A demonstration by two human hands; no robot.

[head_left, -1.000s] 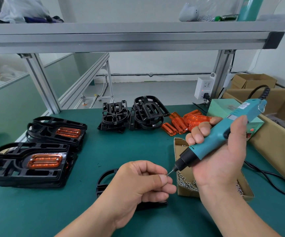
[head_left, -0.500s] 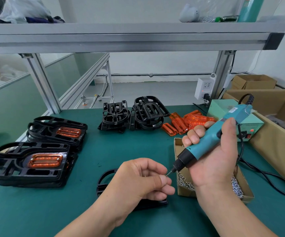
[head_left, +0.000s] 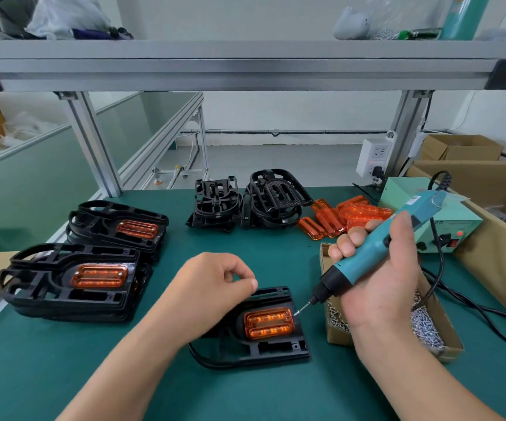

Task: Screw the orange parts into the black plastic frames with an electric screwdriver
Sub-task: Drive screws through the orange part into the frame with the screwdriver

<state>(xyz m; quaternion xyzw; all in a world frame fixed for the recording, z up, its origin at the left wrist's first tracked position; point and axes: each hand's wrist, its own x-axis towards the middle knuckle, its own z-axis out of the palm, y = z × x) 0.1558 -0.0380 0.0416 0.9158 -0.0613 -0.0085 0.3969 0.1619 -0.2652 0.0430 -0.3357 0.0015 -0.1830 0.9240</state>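
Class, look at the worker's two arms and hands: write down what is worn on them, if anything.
Nothing is worn. The left hand and right hand are bare: no gloves, rings or plasters show. The left forearm and right forearm are bare too, with no sleeve, watch or wristband down to the picture's lower edge.

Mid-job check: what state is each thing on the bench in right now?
Screwdriver: tilted, screw on its tip, at the orange part's corner.
Right hand: grips the screwdriver.
Left hand: fingers curled; whether it holds anything is hidden.
Orange part: seated in the front frame.
Screw box: open, holding screws.
Power box: red light on.
Near stack, far stack: orange part fitted on top.
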